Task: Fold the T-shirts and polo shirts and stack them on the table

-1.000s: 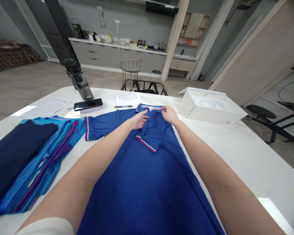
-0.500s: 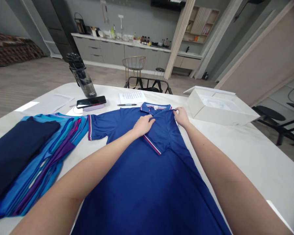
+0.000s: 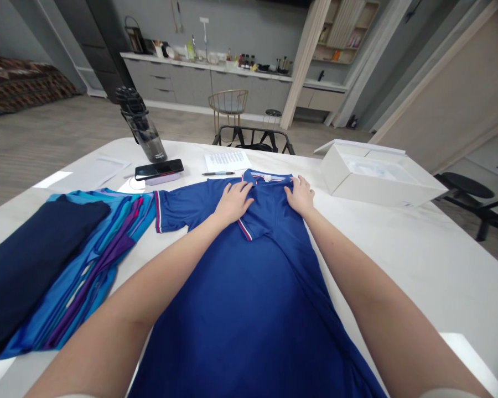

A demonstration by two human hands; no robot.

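Nearest to us, our two bare forearms reach forward over the blue polo shirt (image 3: 253, 298), which lies flat on the white desk (image 3: 440, 265) with its collar (image 3: 266, 177) away from us. Our left hand (image 3: 233, 203) rests on the chest of the shirt, and our right hand (image 3: 300, 195) presses the cloth just below the collar. Both grips are open: the fingers are spread and lie flat, and we see no pinching of the cloth.

As far as we can see, one part of the folding is done. The sleeve on our right side is turned in across the chest, and its striped cuff (image 3: 244, 229) lies just below our left hand. The sleeve on our left side (image 3: 172, 213) lies out flat and is not folded, and the long body of the shirt is also not folded.

Left of the shirt lies a pile of folded clothes (image 3: 95, 243), with a navy garment (image 3: 37, 260) beside it. Farther on the desk are a pen (image 3: 218, 173), a printed paper (image 3: 227, 161), a black phone (image 3: 159, 168) and a tall bottle (image 3: 143, 124). To the right stands an open white box (image 3: 377, 179).
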